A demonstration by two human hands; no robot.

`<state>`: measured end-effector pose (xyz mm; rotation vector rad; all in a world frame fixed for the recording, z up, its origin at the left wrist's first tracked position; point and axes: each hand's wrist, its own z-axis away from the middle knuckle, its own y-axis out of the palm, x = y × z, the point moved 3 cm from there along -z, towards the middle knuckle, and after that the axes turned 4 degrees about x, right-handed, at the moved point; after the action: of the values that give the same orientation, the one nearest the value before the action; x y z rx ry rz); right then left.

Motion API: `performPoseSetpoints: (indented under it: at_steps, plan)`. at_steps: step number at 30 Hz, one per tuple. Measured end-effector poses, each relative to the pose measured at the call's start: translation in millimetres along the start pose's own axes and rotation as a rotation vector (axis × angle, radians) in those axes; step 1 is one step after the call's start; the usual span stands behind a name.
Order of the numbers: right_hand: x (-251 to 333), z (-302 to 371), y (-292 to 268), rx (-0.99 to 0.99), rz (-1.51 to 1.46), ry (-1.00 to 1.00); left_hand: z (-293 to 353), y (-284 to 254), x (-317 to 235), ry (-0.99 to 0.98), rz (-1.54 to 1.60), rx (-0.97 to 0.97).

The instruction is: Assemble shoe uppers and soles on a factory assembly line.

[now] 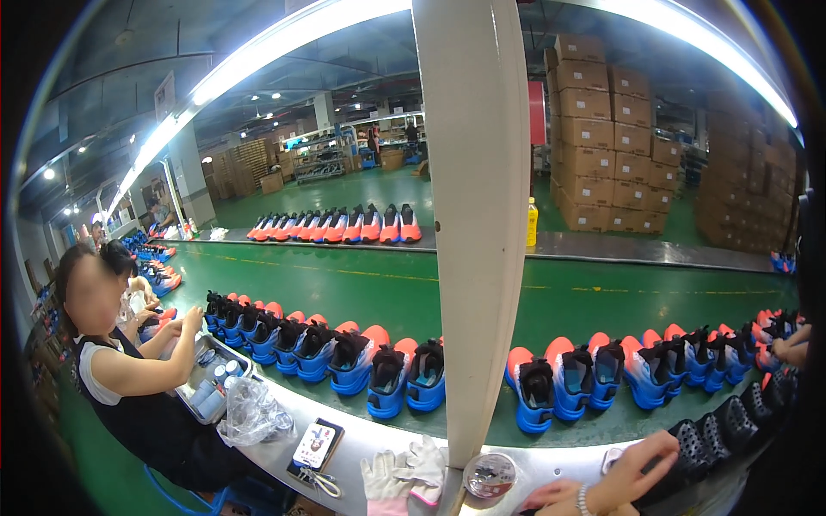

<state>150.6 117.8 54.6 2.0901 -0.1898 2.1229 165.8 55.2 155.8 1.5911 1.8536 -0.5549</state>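
Observation:
My left hand [638, 469] is at the lower right over the metal bench edge, a beaded bracelet [583, 499] around its wrist. Its fingers are bent but apart, and nothing shows between them. Beside its fingertips runs a row of black perforated, clog-shaped pieces [714, 437]. A small white item [612, 459] lies just behind the hand. Of my right hand, at most a sliver of skin shows at the lower edge; its fingers are hidden. Blue and coral sneakers [573, 374] stand in a row on the green surface beyond.
A pale post [477, 215] rises in front of me. Left of it lie gloves [403, 475], a phone [315, 443] and a plastic bag [256, 413]; a round tub [489, 476] sits beside its base. A co-worker [129, 370] sits left by a tray [245, 365]. Another person's hand [793, 348] reaches in right.

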Motion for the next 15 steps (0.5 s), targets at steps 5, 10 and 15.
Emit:
performPoseSetpoints:
  at_steps: [5, 10, 15]
  plan:
    - [3.3, 20.8, -4.3, -0.018, 0.043, -0.006, -0.6, 37.3, -11.7, -0.06, 0.03, 0.098]
    - [-0.7, 22.9, -0.6, 0.016, 0.062, -0.005, 6.6, 53.2, 57.6, -0.281, 0.505, 0.111]
    - [-2.1, 27.5, -0.3, 0.025, 0.088, -0.002, 5.8, 49.5, 46.1, -0.372, 0.903, 0.112]
